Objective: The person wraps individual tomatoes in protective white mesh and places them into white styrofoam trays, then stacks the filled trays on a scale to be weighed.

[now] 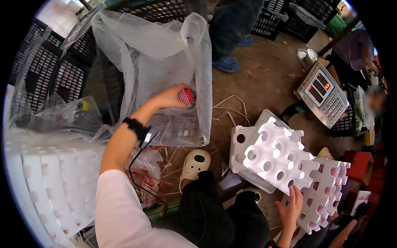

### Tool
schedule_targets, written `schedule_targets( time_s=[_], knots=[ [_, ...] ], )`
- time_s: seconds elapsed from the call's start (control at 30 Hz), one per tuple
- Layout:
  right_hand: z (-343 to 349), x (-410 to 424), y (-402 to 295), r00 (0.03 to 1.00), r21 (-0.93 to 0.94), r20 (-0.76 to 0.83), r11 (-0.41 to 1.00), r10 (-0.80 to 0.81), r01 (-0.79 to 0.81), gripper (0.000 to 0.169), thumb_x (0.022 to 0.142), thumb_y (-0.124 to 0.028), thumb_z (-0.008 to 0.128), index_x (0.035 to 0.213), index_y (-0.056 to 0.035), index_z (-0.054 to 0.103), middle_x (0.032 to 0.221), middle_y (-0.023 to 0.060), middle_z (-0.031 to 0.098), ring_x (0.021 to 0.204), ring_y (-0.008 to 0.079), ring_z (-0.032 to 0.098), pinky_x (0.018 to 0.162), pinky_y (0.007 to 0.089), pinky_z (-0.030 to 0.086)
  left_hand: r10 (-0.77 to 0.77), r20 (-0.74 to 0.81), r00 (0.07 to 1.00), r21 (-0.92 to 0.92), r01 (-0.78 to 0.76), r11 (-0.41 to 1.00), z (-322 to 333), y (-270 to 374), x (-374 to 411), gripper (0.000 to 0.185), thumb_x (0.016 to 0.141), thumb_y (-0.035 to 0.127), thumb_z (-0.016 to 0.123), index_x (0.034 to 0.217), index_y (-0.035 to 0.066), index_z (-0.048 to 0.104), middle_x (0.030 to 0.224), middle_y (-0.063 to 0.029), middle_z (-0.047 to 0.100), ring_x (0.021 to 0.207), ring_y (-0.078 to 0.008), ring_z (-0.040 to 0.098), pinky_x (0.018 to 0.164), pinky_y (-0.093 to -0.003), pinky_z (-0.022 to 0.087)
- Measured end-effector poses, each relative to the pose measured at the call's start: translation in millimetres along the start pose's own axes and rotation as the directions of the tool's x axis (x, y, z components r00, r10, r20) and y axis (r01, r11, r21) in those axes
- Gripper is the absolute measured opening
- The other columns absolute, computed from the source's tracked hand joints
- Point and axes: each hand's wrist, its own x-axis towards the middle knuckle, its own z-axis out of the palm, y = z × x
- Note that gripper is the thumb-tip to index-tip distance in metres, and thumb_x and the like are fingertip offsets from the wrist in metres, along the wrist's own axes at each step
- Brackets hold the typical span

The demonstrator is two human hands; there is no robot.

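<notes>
My left hand is closed around a red round fruit in a pink foam net. It is inside a crate lined with clear plastic film, near the right wall. The film is draped over the rim. My right hand, fingers apart, is by the lower edge of a white foam tray with round holes; whether the fingertips touch it I cannot tell. To the right of that hand, stacked foam trays hold several net-wrapped fruits.
A digital scale stands at right. Black plastic crates are at left and at the back. White foam trays rise at lower left. Loose straps litter the floor. A person's legs stand beyond the lined crate; others are at right.
</notes>
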Motion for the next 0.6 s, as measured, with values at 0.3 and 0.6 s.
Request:
schedule_targets(
  time_s=[0.3, 0.6],
  knots=[
    [41, 29, 17, 0.981, 0.018, -0.065, 0.983, -0.180, 0.182, 0.028, 0.058, -0.002, 0.073, 0.081, -0.0021, 0.056, 0.075, 0.0122, 0.054, 0.075, 0.0332, 0.054, 0.065, 0.0429, 0.044, 0.203, 0.001, 0.979, -0.788, -0.124, 0.603, 42, 109, -185, 0.090, 0.062, 0.015, 0.079, 0.141, 0.008, 0.036, 0.134, -0.0087, 0.045, 0.126, -0.0186, 0.043, 0.106, -0.0332, 0.033],
    [38, 115, 46, 0.918, -0.049, 0.192, 0.931, -0.347, 0.362, 0.015, 0.073, -0.017, 0.069, 0.083, -0.0108, 0.060, 0.080, 0.0064, 0.063, 0.082, 0.0267, 0.061, 0.075, 0.0404, 0.047, -0.134, 0.358, 0.924, -0.934, 0.353, -0.057, 239, 74, -93, 0.050, 0.084, 0.019, 0.061, 0.130, 0.008, 0.045, 0.120, -0.0088, 0.057, 0.113, -0.0218, 0.056, 0.097, -0.0384, 0.045]
  ],
)
